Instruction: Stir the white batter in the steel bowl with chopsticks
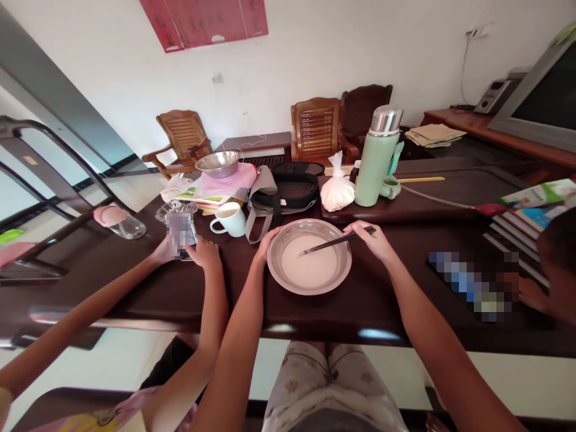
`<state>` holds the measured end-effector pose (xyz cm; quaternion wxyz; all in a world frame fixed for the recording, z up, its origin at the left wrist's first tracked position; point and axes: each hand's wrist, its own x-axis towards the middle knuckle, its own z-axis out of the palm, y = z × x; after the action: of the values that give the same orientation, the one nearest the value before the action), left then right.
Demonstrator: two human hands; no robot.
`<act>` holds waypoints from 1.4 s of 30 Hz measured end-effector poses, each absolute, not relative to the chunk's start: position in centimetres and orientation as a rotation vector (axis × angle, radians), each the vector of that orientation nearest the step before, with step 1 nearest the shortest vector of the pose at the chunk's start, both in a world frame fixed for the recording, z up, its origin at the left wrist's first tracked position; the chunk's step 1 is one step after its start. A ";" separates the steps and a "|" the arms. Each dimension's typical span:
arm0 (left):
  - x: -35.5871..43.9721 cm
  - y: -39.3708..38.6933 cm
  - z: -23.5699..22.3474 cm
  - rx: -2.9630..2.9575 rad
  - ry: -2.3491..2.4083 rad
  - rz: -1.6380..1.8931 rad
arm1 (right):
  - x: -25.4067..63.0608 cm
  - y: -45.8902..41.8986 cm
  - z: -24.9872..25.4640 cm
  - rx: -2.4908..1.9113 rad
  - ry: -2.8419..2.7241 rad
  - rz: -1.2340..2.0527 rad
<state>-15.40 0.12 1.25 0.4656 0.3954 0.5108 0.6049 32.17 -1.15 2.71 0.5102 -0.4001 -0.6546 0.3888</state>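
Note metal bowl [344, 259] of pale liquid [310, 270] on dark table [382, 306]: likely stiff, slosh-prone, best held at the rim, as gripped by left hand [266, 245]; compare probably light chopsticks [333, 242], pinched in right hand [371, 240].

A glossy dark-brown wooden table [373, 306] carries a round pale metal basin [344, 258], a pale-blue handled mug [234, 221], a grey-and-black fabric bag [297, 193] and, on its raised section, a tall mint-green flask [374, 165].
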 end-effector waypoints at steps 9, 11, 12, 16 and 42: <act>-18.3 0.6 0.6 0.671 1.070 1.846 | 32.3 -1.2 2.7 -0.962 -1.574 0.960; -18.4 0.7 0.6 0.653 1.084 1.842 | 32.3 -1.2 2.9 -0.970 -1.567 0.899; -18.3 0.8 0.7 0.643 1.095 1.837 | 32.3 -1.2 3.0 -0.983 -1.542 0.865; -18.2 0.5 1.1 0.684 1.142 1.809 | 32.5 -1.1 3.1 -0.977 -1.479 0.894; 2.3 0.4 3.6 0.986 1.215 1.197 | 31.8 -1.5 3.4 -0.951 -1.578 0.938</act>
<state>2.26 0.44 3.63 0.5531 0.4169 0.5138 0.5062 31.79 -1.50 3.39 0.5116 -0.3954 -0.6557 0.3899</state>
